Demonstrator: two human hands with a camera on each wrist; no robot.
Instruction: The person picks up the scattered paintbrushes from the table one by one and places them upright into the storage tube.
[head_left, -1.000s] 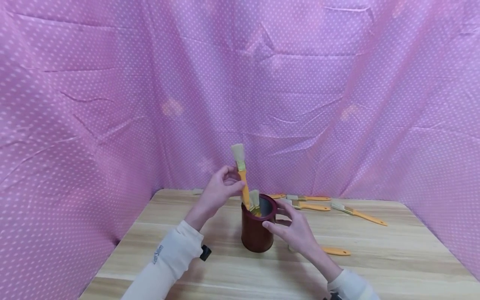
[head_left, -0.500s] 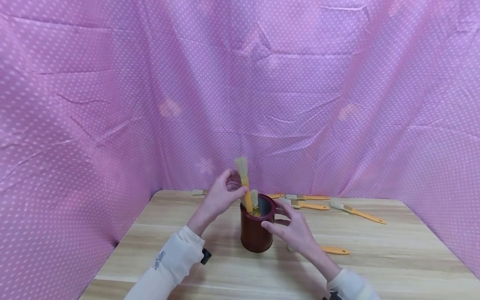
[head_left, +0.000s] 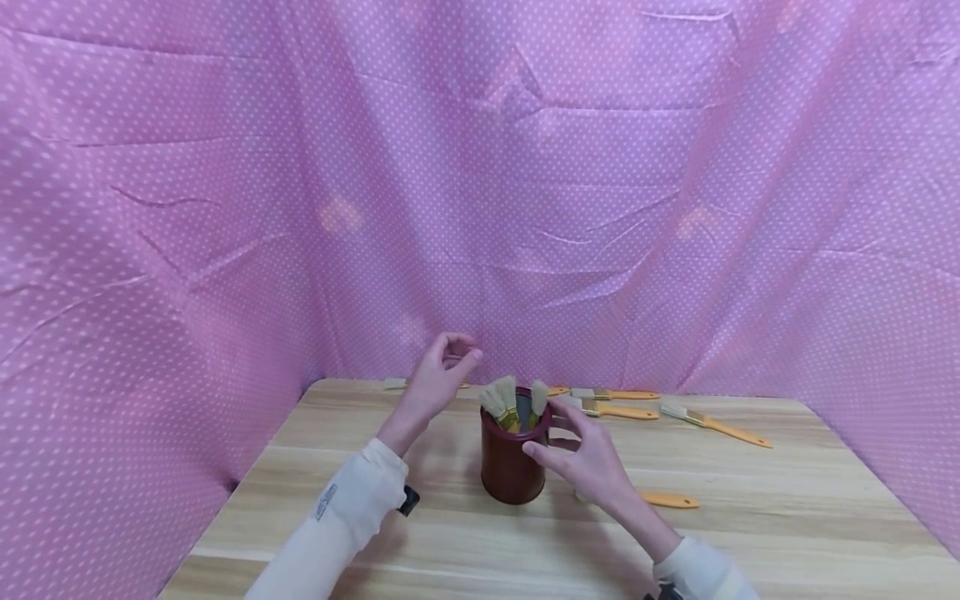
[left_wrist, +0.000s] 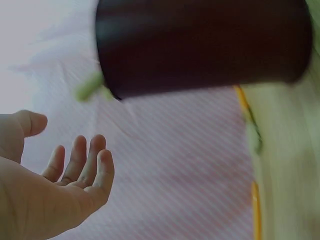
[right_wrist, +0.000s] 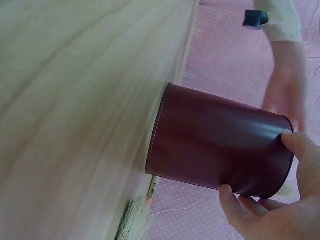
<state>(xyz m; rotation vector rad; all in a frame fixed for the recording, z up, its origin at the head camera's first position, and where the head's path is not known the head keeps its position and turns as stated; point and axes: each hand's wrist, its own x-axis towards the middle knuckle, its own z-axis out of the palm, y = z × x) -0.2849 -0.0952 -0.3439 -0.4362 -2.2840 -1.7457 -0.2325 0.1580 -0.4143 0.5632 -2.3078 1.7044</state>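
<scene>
A dark red cylindrical can point(head_left: 513, 468) stands upright on the table. Several paintbrushes point(head_left: 506, 396) lean inside it with their pale bristles up above the rim. With thumb and fingers, my right hand point(head_left: 588, 458) grips the can's right side near the top; the right wrist view shows the thumb at the rim and fingertips against the wall. My left hand point(head_left: 437, 379) hovers up and left of the rim, holding nothing. Seen in the left wrist view, its fingers point(left_wrist: 95, 160) are loosely bent and apart from the can.
More paintbrushes with orange handles lie on the wooden table point(head_left: 337, 467): one brush point(head_left: 720, 429) at the back right, another brush point(head_left: 626, 413) behind my right hand, and one handle point(head_left: 671, 501) partly hidden by my right wrist. Pink dotted cloth point(head_left: 480, 208) surrounds the table.
A paintbrush held upright by my left hand has gone down handle first into the can. My left hand has let go and moved up and left. The right hand keeps its grip.
</scene>
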